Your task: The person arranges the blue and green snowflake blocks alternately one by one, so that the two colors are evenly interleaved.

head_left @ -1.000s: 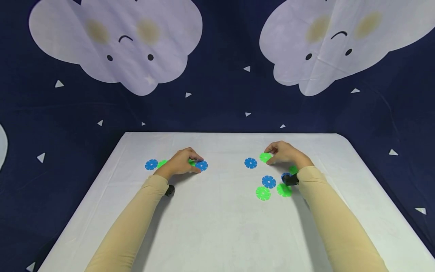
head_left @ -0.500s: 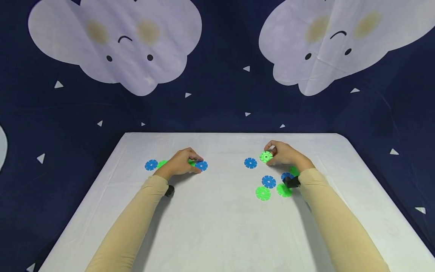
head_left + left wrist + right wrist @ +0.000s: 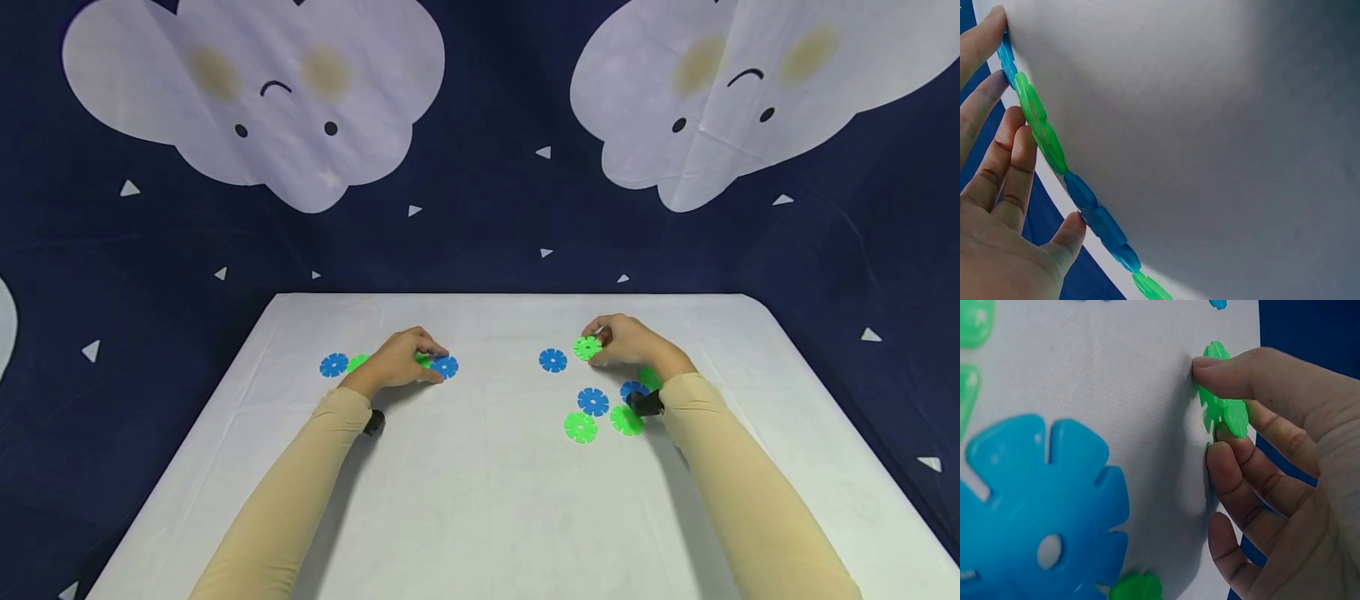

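Observation:
In the head view my left hand (image 3: 399, 358) rests at a row of notched, flower-shaped discs, green and blue by turns. Its fairly straight fingers and thumb touch the row's edge, near the blue end disc (image 3: 445, 367) and a partly covered green disc (image 3: 422, 359). The left wrist view shows the thumb against another blue disc (image 3: 1104, 225), which the hand hides from the head camera. Across the table, my right hand (image 3: 630, 343) pinches a green disc (image 3: 588, 348) between thumb and fingers. That disc stands tilted in the right wrist view.
A blue disc (image 3: 553, 360) lies just left of the right hand. Nearer me are another blue disc (image 3: 593, 402) and green discs (image 3: 581, 427), with more beside the right wrist. The left row ends in a blue disc (image 3: 333, 365). A patterned dark cloth (image 3: 480, 242) hangs behind the white table (image 3: 480, 500).
My right hand has tilted the green disc up so its face turns toward the head camera. My left hand and the row beneath it have stayed put.

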### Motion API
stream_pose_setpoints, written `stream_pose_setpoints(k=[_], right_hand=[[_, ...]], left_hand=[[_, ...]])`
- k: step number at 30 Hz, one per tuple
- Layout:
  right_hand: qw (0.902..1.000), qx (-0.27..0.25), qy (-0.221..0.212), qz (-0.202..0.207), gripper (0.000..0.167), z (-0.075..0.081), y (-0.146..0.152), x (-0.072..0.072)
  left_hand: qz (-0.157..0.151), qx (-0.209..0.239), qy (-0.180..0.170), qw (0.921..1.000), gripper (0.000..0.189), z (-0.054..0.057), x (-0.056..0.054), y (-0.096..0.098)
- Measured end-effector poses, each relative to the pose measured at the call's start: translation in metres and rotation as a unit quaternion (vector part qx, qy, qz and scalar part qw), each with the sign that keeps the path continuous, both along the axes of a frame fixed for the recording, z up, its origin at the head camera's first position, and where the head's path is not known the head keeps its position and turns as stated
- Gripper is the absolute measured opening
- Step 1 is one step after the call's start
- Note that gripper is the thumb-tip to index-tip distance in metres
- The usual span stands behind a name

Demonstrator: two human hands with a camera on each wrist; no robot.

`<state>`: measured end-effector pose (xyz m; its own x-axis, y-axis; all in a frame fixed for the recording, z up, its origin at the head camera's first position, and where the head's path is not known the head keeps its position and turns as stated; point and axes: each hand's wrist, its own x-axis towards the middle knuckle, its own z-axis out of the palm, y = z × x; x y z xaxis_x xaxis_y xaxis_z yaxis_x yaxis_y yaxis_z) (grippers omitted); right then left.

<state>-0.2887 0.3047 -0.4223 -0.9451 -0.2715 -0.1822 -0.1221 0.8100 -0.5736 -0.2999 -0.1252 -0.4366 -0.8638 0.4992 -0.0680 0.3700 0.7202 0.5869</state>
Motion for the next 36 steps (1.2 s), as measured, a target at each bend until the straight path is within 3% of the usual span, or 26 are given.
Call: stream_pose_setpoints(k=[14,26,36], right_hand=[[0.9995,-0.006,0.032,-0.003,0.05,-0.002,-0.008,-0.003],[0.9984,-0.027,0.046,0.019,0.049,0.007,-0.039,-0.003],[0.9973,-0.031,0.045,0.049,0.049,0.004,-0.065,-0.002]], left_hand=[[-0.002,-0.001,0.001,1.0,0.045,-0.002,-0.002,0.0],[0.0,0.004,-0.001,1.0,0.044,-0.002,-0.003,0.0],[0.006,0.002,-0.005,1.0,0.044,0.0,-0.002,0.001]])
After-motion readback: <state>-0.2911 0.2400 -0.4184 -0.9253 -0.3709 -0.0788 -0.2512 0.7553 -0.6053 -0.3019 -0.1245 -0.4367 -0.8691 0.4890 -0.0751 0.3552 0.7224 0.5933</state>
